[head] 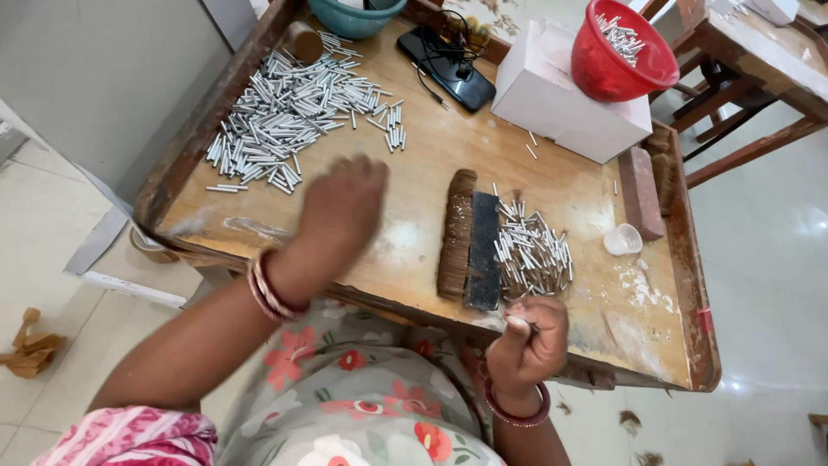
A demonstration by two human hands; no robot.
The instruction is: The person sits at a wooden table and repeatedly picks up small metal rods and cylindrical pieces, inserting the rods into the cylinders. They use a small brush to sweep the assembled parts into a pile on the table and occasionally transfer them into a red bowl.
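My left hand (339,210) hovers blurred over the wooden work table (431,155), just right of a big heap of small silver tubes (289,112); whether it holds anything is unclear. My right hand (530,341) is at the table's near edge, fingers pinched on a small silver tube. Just beyond it lies a smaller pile of silver tubes (530,255) beside a dark flat bar (483,250) and a row of stacked brown discs (454,233).
A white box (561,112) carries a red bowl (623,52) with tubes in it. A black phone with cable (448,62), a teal bowl (354,15), a brick-like block (641,192) and a small clear cup (622,239) sit on the table. Another wooden bench (759,60) stands right.
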